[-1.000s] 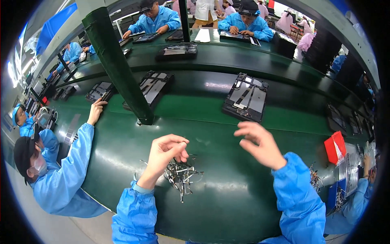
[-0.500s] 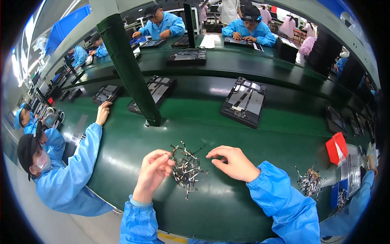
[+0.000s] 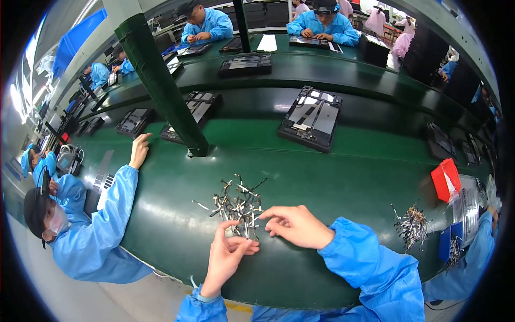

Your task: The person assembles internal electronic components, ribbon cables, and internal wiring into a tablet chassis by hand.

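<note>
A loose tangle of small black, white and brownish cables [image 3: 236, 201] lies on the green tabletop before me. At its near edge is my left hand [image 3: 228, 257], its index finger stretched to the cables and its thumb apart from that finger. My right hand [image 3: 298, 225] reaches in from the right, index fingertip at the tangle's right edge, with the other fingers bent and the thumb lower. Neither hand shows a cable clearly held. The fingertips overlap the cables, so exact contact is hard to see.
A flat black device [image 3: 308, 121] with grey panels lies beyond the cables. A green post [image 3: 166, 91] rises left of it. Another cable pile [image 3: 412, 228], a red bin [image 3: 445, 180] and a blue box [image 3: 449, 241] are at right. A co-worker's arm [image 3: 115, 201] reaches in from the left.
My left hand has moved from the tangle's left side to its near edge, its index finger now extended from the thumb. The right hand has come in closer. The tangle's shape has shifted.
</note>
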A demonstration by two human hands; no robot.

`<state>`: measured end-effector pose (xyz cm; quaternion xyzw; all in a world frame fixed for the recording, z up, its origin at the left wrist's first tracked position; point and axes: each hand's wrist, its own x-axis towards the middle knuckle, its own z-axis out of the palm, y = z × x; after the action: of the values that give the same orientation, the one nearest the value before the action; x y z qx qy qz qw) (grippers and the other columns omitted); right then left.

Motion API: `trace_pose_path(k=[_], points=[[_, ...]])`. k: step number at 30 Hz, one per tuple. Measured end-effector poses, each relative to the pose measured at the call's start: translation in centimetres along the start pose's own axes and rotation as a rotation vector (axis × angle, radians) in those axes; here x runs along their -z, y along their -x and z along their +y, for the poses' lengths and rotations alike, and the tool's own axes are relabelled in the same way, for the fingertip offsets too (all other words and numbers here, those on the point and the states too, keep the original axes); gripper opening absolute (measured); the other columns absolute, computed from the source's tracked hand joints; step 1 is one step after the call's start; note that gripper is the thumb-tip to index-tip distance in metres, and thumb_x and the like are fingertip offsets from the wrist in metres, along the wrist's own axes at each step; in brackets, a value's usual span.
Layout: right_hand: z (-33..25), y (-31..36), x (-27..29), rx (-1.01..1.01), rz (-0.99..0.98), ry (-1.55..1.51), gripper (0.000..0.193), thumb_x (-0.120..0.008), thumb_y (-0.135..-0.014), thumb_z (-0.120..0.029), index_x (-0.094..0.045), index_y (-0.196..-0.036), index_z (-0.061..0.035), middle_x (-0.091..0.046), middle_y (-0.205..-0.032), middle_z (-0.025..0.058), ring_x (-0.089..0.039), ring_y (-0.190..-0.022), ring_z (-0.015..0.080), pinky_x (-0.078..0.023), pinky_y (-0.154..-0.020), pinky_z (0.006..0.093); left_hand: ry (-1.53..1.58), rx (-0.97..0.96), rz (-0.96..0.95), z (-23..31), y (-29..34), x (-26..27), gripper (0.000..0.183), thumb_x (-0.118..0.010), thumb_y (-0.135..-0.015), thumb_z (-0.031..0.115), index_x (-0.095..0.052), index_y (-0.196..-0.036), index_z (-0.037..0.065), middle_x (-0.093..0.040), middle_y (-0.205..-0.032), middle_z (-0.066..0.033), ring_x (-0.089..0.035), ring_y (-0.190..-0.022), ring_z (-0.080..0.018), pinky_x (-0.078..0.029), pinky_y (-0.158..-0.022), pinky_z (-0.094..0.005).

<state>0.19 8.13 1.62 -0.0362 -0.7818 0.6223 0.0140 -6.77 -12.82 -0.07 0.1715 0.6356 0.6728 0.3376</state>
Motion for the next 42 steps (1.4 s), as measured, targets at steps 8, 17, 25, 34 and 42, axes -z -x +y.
trace_pose_path(k=[8,17,25,34,42], points=[[-1.0,1.2,-2.9,-0.007,0.171,-0.077,0.020,-0.064,-0.086,-0.009,-0.066,-0.105,-0.0013,-0.069,-0.091,0.0143,-0.068,-0.080,0.0249,-0.054,-0.071,0.0324,-0.026,0.001,0.045,0.0,2.1,-1.1,0.017,-0.055,-0.093,-0.004,-0.056,-0.109,-0.009,-0.069,-0.096,-0.0209,-0.070,-0.087,-0.0241,-0.059,-0.078,-0.0313],[-2.6,4.8,-2.2,0.543,0.162,0.205,0.021,-0.070,-0.080,-0.003,-0.071,-0.102,-0.0005,-0.068,-0.098,0.0106,-0.065,-0.085,0.0250,-0.054,-0.075,0.0332,-0.147,-0.135,0.043,2.3,4.2,-4.0,0.011,-0.065,-0.087,0.000,-0.068,-0.095,-0.007,-0.073,-0.083,-0.0134,-0.072,-0.077,-0.0168,-0.058,-0.069,-0.0255],[-3.3,7.4,0.6,0.568,0.068,0.156,0.022,-0.075,-0.076,-0.001,-0.072,-0.097,0.0017,-0.071,-0.097,0.0127,-0.067,-0.096,0.0279,-0.055,-0.079,0.0355,-0.423,-0.405,-0.056,2.5,4.8,-6.0,0.013,-0.077,-0.078,0.009,-0.072,-0.088,0.002,-0.070,-0.073,-0.0102,-0.068,-0.059,-0.0157,-0.051,-0.052,-0.0242],[-4.6,11.7,2.4,0.399,0.437,0.188,0.022,-0.075,-0.072,0.000,-0.075,-0.093,-0.0048,-0.070,-0.099,0.0086,-0.063,-0.094,0.0258,-0.052,-0.079,0.0340,-0.442,-0.435,-0.218,3.4,4.3,-9.4,0.019,-0.069,-0.083,0.001,-0.067,-0.102,-0.001,-0.072,-0.078,-0.0094,-0.071,-0.068,-0.0166,-0.056,-0.061,-0.0249],[-2.6,13.5,2.7,0.594,0.455,0.503,0.032,-0.076,-0.065,-0.002,-0.070,-0.096,0.0014,-0.067,-0.099,0.0111,-0.065,-0.090,0.0265,-0.056,-0.074,0.0345,-0.492,-0.356,-0.294,3.6,4.3,-11.9,0.022,-0.064,-0.085,-0.002,-0.061,-0.106,-0.004,-0.072,-0.080,-0.0093,-0.073,-0.074,-0.0180,-0.058,-0.065,-0.0257]])
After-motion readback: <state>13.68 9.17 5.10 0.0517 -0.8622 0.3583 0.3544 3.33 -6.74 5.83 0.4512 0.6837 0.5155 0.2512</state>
